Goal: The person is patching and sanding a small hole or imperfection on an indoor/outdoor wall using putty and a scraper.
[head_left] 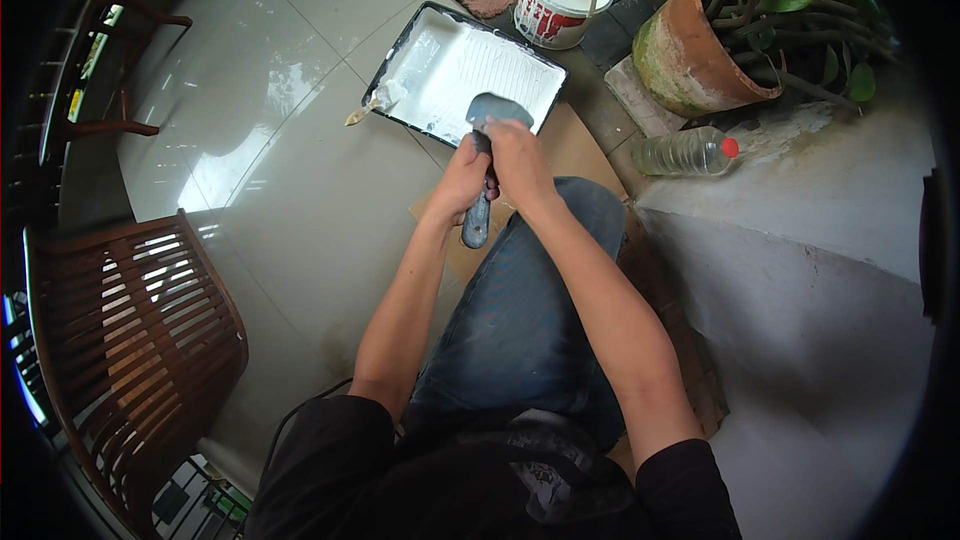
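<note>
My left hand (462,183) is wrapped round the dark handle of a putty knife (476,227), whose wide grey blade points away from me. My right hand (520,162) is closed at the neck and base of the blade; its fingertips are partly hidden. Just beyond both hands lies a black-rimmed paint tray (400,118) coated with white paint, and the blade is over its near edge. Whether the blade touches the tray I cannot tell. A paintbrush (358,116) smeared with white rests across the tray's left corner.
A white bucket (550,28) of white paint stands behind the tray. To the right are a potted plant (690,55), a plastic bottle (685,153) with a red cap and a low wall (800,280). Cardboard (580,140) lies beneath the tray's near side. A wooden chair (150,330) stands left.
</note>
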`<action>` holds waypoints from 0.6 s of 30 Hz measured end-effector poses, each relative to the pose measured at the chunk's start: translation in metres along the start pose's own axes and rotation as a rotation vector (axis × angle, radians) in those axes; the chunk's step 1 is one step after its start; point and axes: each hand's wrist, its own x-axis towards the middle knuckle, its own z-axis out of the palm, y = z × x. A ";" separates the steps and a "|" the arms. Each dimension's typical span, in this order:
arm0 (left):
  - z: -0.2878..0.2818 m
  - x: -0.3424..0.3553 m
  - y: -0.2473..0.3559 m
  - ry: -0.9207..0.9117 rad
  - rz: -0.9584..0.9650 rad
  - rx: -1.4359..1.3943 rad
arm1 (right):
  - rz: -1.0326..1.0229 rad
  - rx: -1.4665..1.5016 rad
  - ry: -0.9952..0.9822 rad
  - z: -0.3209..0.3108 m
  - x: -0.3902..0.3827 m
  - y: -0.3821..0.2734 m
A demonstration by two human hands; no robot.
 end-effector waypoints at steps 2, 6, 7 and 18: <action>-0.007 0.006 0.002 0.014 0.001 0.075 | -0.046 0.026 0.033 0.004 0.000 -0.002; -0.002 -0.001 -0.003 -0.068 -0.006 -0.042 | 0.102 -0.085 -0.084 -0.004 0.023 0.015; -0.004 -0.003 -0.007 -0.036 -0.021 -0.068 | 0.153 -0.008 -0.044 -0.002 0.024 0.017; -0.028 -0.006 -0.005 -0.020 -0.032 -0.008 | 0.572 0.680 -0.084 -0.010 0.018 0.045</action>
